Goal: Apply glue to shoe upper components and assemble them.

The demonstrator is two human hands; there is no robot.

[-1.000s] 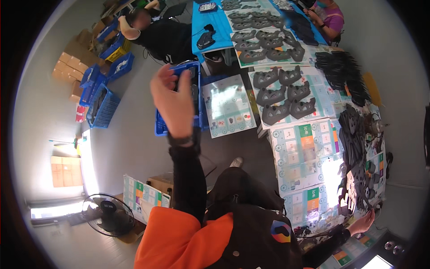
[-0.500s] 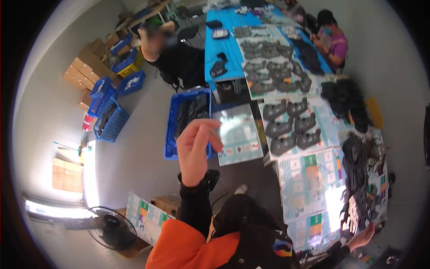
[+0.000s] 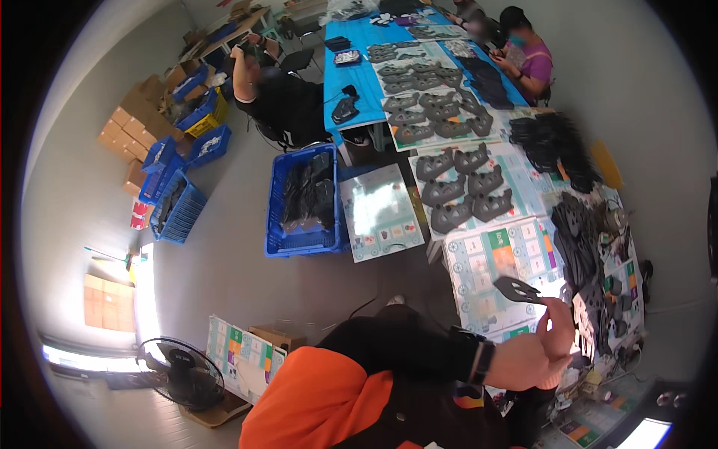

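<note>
My left arm, with a dark wristband, reaches across to the right. My left hand (image 3: 516, 362) overlaps my right hand (image 3: 556, 329) at the worktable's right part, and its fingers are hard to make out. Fingertips of the right hand appear to pinch one end of a thin dark curved piece with cut-outs (image 3: 517, 290). That piece hangs over white printed boards (image 3: 479, 258). A heap of dark pieces (image 3: 576, 243) lies just beyond the hands. Farther off, several similar grey curved pieces (image 3: 449, 213) lie in rows on a board.
A blue crate (image 3: 271, 217) holding dark pieces stands left of the tables, beside a printed board (image 3: 381, 213). A person in black (image 3: 299, 108) sits at the blue table (image 3: 336, 82); another in purple (image 3: 532, 63) works opposite. A fan (image 3: 179, 374) stands lower left; a lit screen (image 3: 645, 434) lower right.
My left hand has swung from mid-air near the blue crate across to the right and now overlaps the right hand. A dark curved piece is now held up there. The view has shifted slightly.
</note>
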